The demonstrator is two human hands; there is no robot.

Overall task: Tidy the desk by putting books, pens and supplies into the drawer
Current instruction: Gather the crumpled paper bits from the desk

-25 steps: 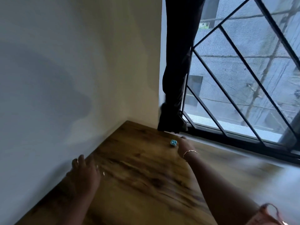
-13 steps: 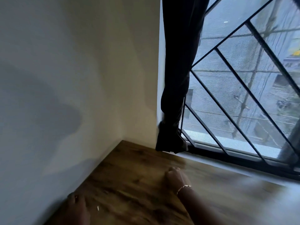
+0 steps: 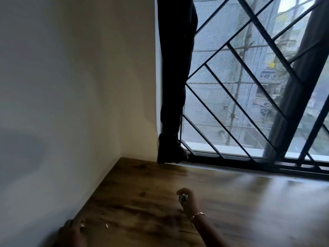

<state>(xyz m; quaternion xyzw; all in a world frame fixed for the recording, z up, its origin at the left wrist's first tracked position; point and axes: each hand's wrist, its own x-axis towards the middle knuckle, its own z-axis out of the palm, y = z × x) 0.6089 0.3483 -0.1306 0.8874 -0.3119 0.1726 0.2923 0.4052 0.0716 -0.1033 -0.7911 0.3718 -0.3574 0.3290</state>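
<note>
My right hand, with a thin bracelet at the wrist, is raised a little over the wooden desk and pinches a small blue-green object in its curled fingers. The object is blurred and I cannot tell what it is. My left hand rests on the desk at the bottom left, close to the wall, partly cut off by the frame's edge. Two tiny white scraps lie on the desk just right of it. No drawer, books or pens are in view.
A plain pale wall bounds the desk on the left. A window with a black diagonal grille runs along the far edge, and a dark curtain hangs into the corner, its end resting on the sill.
My right hand closed on the small blue-green object that lay near the window and drew it back toward me. The view tilted upward, so both hands sit lower in frame.
</note>
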